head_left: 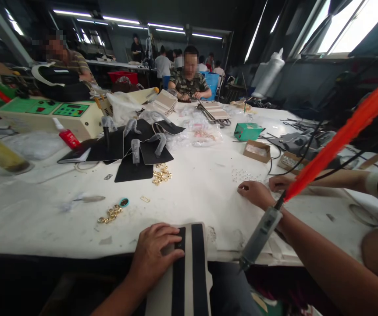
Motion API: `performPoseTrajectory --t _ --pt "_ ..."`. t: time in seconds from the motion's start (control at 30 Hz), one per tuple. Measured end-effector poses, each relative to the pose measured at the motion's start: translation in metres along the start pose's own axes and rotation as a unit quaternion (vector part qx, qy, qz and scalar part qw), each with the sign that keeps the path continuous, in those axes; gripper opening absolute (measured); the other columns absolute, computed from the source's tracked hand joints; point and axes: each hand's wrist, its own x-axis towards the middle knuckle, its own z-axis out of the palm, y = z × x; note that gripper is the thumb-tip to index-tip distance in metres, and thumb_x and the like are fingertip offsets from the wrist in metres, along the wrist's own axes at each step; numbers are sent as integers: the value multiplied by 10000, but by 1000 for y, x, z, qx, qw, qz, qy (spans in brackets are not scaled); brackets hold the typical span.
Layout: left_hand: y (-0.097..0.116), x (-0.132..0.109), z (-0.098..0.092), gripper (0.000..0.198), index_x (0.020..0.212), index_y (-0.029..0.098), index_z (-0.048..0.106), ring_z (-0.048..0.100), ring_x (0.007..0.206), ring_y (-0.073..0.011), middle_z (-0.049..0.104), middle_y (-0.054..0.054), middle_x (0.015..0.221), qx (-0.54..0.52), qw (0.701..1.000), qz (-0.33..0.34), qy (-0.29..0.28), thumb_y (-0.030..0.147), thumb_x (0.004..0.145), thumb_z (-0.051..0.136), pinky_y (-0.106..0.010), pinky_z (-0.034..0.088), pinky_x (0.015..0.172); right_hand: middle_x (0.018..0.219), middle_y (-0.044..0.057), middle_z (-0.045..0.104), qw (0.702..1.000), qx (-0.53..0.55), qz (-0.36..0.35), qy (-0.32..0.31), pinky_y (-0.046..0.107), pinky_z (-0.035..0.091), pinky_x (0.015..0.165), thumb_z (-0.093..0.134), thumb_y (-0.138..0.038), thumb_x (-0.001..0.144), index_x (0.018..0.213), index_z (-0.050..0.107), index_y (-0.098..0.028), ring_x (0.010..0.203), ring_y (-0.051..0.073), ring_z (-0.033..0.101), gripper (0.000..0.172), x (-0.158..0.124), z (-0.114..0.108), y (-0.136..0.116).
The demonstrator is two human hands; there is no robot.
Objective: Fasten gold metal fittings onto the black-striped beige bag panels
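Note:
My left hand [158, 250] holds a cream panel with black stripes [198, 263] at its left side, thumb and fingers resting over its face. The panel lies across the table's front edge and my lap. My right hand [256, 194] reaches forward onto the table, its fingers curled together beside scattered tiny clear pieces [241, 174]. Whether it pinches one of them is too small to tell. In front of my right forearm hangs a grey power screwdriver [263, 235] on an orange-red cord [343, 136].
A co-worker's hand [279, 182] is close beyond mine on the right. Gold chain pieces [112, 214], gold hardware [162, 174] and black panels with wrapped handles [134, 151] lie to the left. Small cardboard boxes [256, 151] and a green device [248, 131] stand behind. A person sits opposite.

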Motion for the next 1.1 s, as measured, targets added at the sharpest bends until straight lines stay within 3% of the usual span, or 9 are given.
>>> performPoseTrajectory --t 0.13,0.23,0.37,0.6,0.93,1.1 --pt "7 0 -1 321 952 371 819 665 1175 -337 808 62 1137 -17 1000 -23 -7 278 681 964 -572 463 1031 1102 24 792 998 -45 -46 -25 268 456 757 592 -363 957 1022 812 -276 978 214 712 245 -9 -7 -3" --pt "15 1 -2 306 937 345 825 646 1198 -324 808 48 1143 -31 998 -44 -19 302 674 976 -554 439 1061 1127 46 772 993 -95 -67 -27 298 414 699 511 -387 997 990 790 -253 978 237 700 310 -11 -9 -5" --pt "20 0 -3 270 931 327 827 632 1212 -302 804 37 1161 -46 996 -63 -31 339 701 966 -526 411 1084 1108 86 752 985 -153 -79 -10 316 315 610 442 -396 1016 949 761 -220 923 263 680 371 -14 -3 -5" --pt "20 -4 -2 256 972 331 827 628 1215 -277 795 37 1199 -44 997 -50 -35 396 749 935 -488 413 1070 1234 62 729 977 -179 -101 60 315 272 564 463 -429 1034 1120 770 -268 906 240 660 357 -19 11 6" --pt "22 -4 -1 248 935 319 826 640 1184 -263 808 53 1153 -51 997 -43 -23 392 732 948 -469 407 1043 1223 168 706 984 -105 -135 46 377 350 652 447 -403 1063 1136 739 -198 972 286 649 364 -15 14 9" --pt "21 -5 0 237 945 312 821 642 1177 -257 805 44 1166 -40 998 -34 -24 379 748 934 -467 410 1036 1140 246 720 996 -4 -60 70 464 478 735 302 -569 1070 1231 693 -200 1000 372 700 561 -30 -1 23"
